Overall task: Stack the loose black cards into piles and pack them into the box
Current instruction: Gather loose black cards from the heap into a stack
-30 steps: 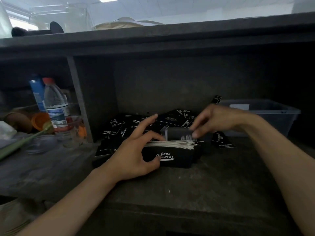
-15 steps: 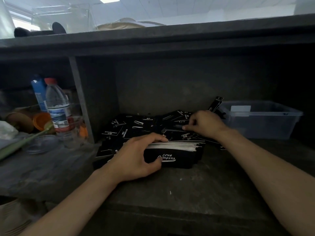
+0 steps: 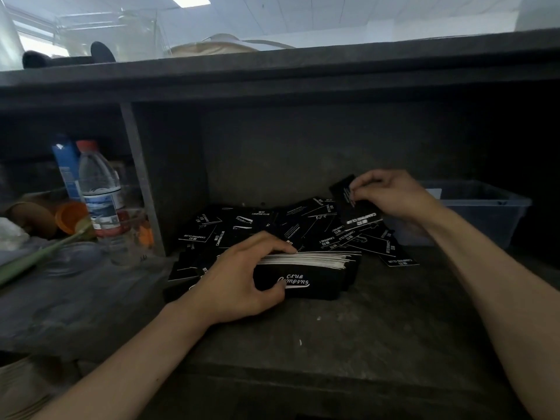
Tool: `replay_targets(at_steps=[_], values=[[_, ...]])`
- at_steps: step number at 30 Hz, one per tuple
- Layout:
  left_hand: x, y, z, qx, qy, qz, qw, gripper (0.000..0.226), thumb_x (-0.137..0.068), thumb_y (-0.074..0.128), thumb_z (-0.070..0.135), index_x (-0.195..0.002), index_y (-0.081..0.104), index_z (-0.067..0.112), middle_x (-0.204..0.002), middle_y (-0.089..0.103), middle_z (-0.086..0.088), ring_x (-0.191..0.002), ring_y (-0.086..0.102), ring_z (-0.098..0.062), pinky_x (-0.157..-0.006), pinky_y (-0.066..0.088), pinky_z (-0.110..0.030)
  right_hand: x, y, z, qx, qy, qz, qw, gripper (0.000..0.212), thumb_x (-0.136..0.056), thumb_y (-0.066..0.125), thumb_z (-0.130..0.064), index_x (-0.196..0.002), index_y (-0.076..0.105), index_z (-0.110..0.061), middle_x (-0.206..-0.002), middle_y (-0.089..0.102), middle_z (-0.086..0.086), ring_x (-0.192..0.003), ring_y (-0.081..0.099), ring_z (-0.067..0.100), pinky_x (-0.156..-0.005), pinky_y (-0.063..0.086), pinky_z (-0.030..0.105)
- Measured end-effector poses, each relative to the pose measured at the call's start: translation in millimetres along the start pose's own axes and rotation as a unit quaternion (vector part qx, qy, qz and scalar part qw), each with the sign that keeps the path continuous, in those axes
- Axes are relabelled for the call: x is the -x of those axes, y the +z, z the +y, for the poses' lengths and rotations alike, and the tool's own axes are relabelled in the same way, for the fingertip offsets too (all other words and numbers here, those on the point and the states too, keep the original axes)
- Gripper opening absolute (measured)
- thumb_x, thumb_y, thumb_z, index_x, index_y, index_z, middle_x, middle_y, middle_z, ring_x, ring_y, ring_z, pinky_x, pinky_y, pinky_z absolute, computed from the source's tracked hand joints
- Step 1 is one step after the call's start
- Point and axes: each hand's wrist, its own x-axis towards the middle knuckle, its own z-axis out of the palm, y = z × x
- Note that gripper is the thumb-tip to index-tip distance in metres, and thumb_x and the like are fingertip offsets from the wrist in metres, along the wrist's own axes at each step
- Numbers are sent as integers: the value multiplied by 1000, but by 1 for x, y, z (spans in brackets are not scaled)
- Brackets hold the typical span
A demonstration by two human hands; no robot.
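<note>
A stack of black cards [image 3: 315, 259] stands on edge on the dark shelf, its front card printed "Club Camping". My left hand [image 3: 242, 280] grips the stack's left end, fingers over the top and thumb on the front face. Behind it lies a heap of loose black cards [image 3: 272, 228] with white print. My right hand [image 3: 391, 195] is raised above the heap's right side and pinches one or two black cards [image 3: 354, 204] by their upper edge. A translucent grey plastic box [image 3: 485, 213] sits at the right, behind my right wrist.
A vertical divider [image 3: 142, 183] closes the compartment on the left. Beyond it stand a water bottle [image 3: 100, 189], a blue carton [image 3: 65, 165], an orange cup [image 3: 71, 216] and a green stick [image 3: 39, 256]. A shelf board [image 3: 272, 77] runs overhead.
My right hand went from the stack's top into the loose heap, then lifted up and to the right with cards pinched in it. My left hand stayed on the stack.
</note>
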Motion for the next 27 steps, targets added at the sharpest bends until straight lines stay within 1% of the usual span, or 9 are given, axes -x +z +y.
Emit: replay_targets(at_steps=[6, 10, 13, 15, 17, 20, 22, 25, 27], values=[[0, 1, -1, -6, 17, 19, 1000, 45, -79, 74, 34, -123, 65, 28, -145, 44, 15, -132, 51, -1, -107, 46, -26, 10, -4, -9, -46, 56, -214, 974, 20, -102, 46, -21, -111, 55, -6, -105, 74, 10, -93, 73, 23, -64, 58, 29], [1, -1, -3, -3, 17, 10, 1000, 49, -78, 76, 34, -125, 63, 28, -158, 31, 12, -138, 47, -4, -109, 46, -30, 16, -8, -10, 167, -57, -216, 960, 12, -88, 70, -23, -93, 75, -14, -60, 66, 1, -46, 51, 13, -47, 38, 22], [0, -1, -1, 0, 8, -1, 1000, 49, -79, 75, 35, -126, 62, 27, -159, 30, 17, -135, 49, -2, -108, 46, -24, 24, 3, -13, 232, -56, -258, 936, 18, -78, 78, -34, -84, 79, -17, -46, 49, -3, -46, 41, 10, -47, 36, 18], [0, 0, 0, 10, -6, -1, 1000, 48, -79, 75, 32, -124, 59, 31, -144, 50, 20, -126, 57, -1, -103, 51, -28, 29, 13, -12, 228, -35, -310, 922, 31, -81, 74, -40, -87, 77, -10, -45, 45, -5, -44, 37, 8, -49, 35, 18], [0, 0, 1, 23, -29, -7, 999, 53, -80, 77, 28, -126, 53, 37, -119, 66, 20, -110, 66, -1, -95, 55, -32, 27, 20, -11, 179, -21, -286, 941, 33, -89, 65, -42, -92, 76, -10, -48, 45, -5, -42, 37, 7, -54, 35, 21], [0, 1, 0, 14, -34, -14, 999, 59, -81, 78, 25, -131, 51, 40, -111, 68, 20, -104, 68, -2, -92, 55, -29, 6, 16, 6, 86, -25, -80, 993, 22, -94, 61, -34, -97, 73, -16, -72, 65, 2, -54, 56, 10, -52, 41, 16], [1, 1, 0, -4, -21, -10, 1000, 55, -81, 75, 30, -132, 56, 39, -116, 65, 24, -107, 66, 1, -93, 55, -27, -2, 15, 25, 201, -39, 5, 979, 37, -86, 69, -44, -112, 68, -19, -103, 71, 5, -85, 67, 16, -72, 52, 22], [0, 1, 1, -25, -11, -5, 1000, 52, -80, 70, 37, -130, 58, 40, -121, 63, 27, -110, 63, 4, -95, 54, -26, 1, 32, 42, 385, 1, -47, 921, 75, -72, 73, -63, -130, 56, -19, -125, 63, 4, -114, 60, 22, -94, 49, 33], [0, 0, 1, -28, -15, -6, 999, 52, -80, 69, 39, -130, 56, 41, -121, 63, 28, -110, 63, 4, -95, 54, -27, 0, 41, 41, 343, 37, -59, 937, 75, -66, 82, -55, -126, 59, -15, -120, 65, 4, -110, 60, 21, -93, 49, 32]])
